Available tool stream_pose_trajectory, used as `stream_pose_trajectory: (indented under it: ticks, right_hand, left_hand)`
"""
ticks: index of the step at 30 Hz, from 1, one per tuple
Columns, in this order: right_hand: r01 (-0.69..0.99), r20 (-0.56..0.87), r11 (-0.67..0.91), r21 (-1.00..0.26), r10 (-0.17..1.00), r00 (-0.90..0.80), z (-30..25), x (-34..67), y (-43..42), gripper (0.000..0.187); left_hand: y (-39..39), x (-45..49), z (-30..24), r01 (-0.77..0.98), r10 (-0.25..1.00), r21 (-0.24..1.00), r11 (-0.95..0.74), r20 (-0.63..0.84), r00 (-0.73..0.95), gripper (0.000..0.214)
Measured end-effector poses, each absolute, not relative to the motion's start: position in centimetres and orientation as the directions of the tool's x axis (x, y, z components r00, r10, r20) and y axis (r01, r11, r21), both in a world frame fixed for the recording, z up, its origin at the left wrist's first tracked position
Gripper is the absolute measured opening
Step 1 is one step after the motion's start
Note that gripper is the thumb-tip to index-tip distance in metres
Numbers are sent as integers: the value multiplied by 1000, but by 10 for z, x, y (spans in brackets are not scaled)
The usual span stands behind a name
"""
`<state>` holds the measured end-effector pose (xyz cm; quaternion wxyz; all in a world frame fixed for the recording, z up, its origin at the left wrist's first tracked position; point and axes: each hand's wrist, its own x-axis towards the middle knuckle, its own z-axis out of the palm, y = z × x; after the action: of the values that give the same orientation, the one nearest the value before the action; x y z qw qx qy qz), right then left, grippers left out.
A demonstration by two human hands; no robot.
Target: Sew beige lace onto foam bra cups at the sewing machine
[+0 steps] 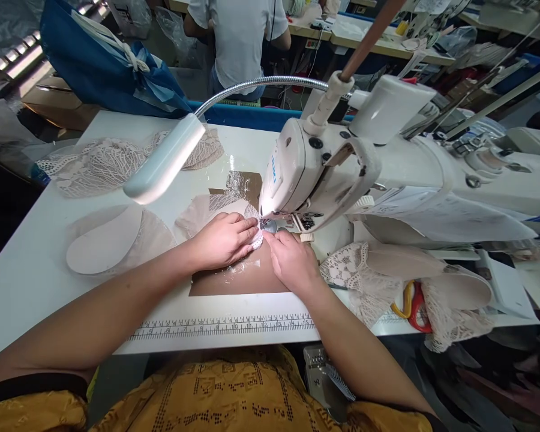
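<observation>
A pale pink lace bra cup [237, 205] lies under the needle end of the white sewing machine [292, 165]. My left hand [225, 241] is on top of it, fingers together and closed on the lace just left of the presser foot. On the other side, my right hand [294, 259] has its thumb and forefinger closed at the lace edge in front of the foot. What lies between those fingertips is mostly hidden. Beneath both hands is a brown sheet [234, 282] with shiny clear tape on it.
A smooth cup piece [105, 240] and lace pieces [103, 165] lie on the left of the table, under a lamp [164, 159]. A printed ruler [225, 326] runs along the front edge. More lace cups [400, 261] and scissors [416, 306] are at right. A person [240, 42] sits beyond.
</observation>
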<state>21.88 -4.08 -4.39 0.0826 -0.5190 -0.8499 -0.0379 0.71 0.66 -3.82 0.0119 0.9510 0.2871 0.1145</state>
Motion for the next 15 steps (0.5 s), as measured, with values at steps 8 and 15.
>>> stream_pose_trajectory:
  ticks: [8, 15]
  right_hand:
    - [836, 156, 544, -74, 834, -529, -40, 222, -45, 34]
    - [860, 143, 506, -62, 857, -494, -40, 221, -46, 38]
  left_hand:
    - [1, 8, -31, 469, 479, 103, -877, 249, 842, 34]
    - [3, 9, -35, 464, 489, 156, -872, 256, 834, 30]
